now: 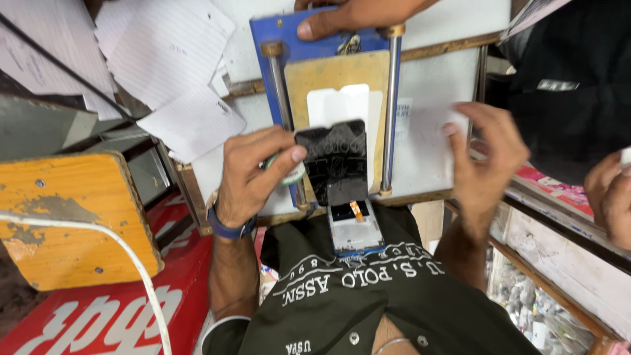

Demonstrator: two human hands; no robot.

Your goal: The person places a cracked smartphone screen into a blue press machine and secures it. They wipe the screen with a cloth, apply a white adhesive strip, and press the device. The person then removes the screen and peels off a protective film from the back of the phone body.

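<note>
I pinch the black phone screen [336, 158] by its left edge with my left hand [253, 174], thumb on top; a green-and-white roll, probably tape, sits behind those fingers. The glossy panel's long axis runs away from me, lifted above the opened phone body [355, 230] just below it. My right hand [486, 161] hovers right of the screen, fingers spread, gripping nothing. Beyond the screen stands a blue metal jig [279, 36].

Yellow wooden stool [72, 217], white cable [135, 260], lined papers [167, 59], red signboard [112, 312]
</note>
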